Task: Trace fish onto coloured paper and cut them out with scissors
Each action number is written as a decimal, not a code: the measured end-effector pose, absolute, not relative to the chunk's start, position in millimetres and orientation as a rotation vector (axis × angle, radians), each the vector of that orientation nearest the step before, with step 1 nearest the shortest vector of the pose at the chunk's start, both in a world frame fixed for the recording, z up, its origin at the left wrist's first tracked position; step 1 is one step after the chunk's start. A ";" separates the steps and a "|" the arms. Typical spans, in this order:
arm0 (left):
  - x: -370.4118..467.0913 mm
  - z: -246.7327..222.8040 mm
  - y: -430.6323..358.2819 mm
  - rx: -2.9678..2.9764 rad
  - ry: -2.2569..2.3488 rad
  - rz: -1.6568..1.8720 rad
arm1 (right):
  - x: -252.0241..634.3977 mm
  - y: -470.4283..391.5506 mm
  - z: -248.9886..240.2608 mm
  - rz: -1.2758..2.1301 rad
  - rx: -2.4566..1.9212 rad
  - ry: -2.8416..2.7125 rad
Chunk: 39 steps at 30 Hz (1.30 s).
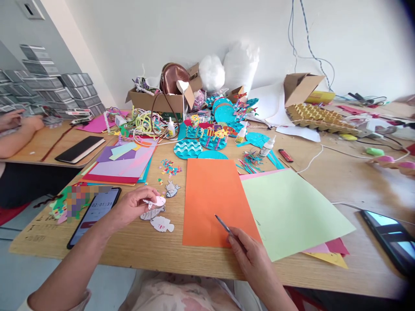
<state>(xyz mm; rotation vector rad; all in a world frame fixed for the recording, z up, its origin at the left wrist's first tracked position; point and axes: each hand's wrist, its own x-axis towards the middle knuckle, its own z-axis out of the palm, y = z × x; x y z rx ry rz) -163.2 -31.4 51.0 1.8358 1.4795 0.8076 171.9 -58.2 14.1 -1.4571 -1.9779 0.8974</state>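
My left hand pinches a small white paper fish cutout between thumb and fingers, just above the table. Below and beside it lie more fish cutouts: a grey one, a white one and a grey-blue one. In my right hand is a pen, its tip pointing up and left over an orange paper sheet. That sheet lies flat in front of me and partly overlaps a light green sheet. Whether the pen tip touches the paper, I cannot tell.
A phone with a timer lies left, another phone right. Coloured papers are stacked at left. Glue bottles, blue decorated pieces and boxes stand behind. Another person's hands are at far left.
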 end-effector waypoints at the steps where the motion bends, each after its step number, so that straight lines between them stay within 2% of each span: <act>1: -163.4 52.9 -32.4 1.818 1.481 0.836 | 172.6 -58.4 13.0 0.915 -1.461 -1.957; 5: -150.8 63.8 -42.0 1.872 1.461 0.988 | 169.7 -58.7 7.9 1.170 -1.458 -1.696; 8: -125.5 68.2 -51.0 2.100 1.456 1.113 | 155.8 -56.9 10.5 1.503 -1.351 -1.338; 10: -105.3 66.8 -54.6 2.285 1.391 1.104 | 142.3 -54.3 16.7 1.600 -1.271 -1.223; 16: -59.5 58.7 -44.7 2.400 1.097 1.088 | 112.9 -42.9 33.3 1.293 -1.090 -1.482; 19: -45.9 57.6 -35.1 2.296 1.109 1.076 | 109.7 -38.1 33.8 1.342 -1.081 -1.462; 23: -34.3 50.4 -30.2 1.861 1.176 1.124 | 111.9 -33.5 32.1 1.473 -1.069 -1.192; 30: -41.5 38.6 -37.0 1.606 1.214 0.734 | 129.6 -34.4 25.6 1.549 -1.142 -1.102; 36: -51.7 40.2 -40.4 1.627 1.343 0.459 | 144.8 -37.3 12.4 1.303 -1.351 -1.382; 39: -55.0 30.7 -42.7 1.718 1.361 0.437 | 144.1 -40.1 8.0 1.206 -1.447 -1.564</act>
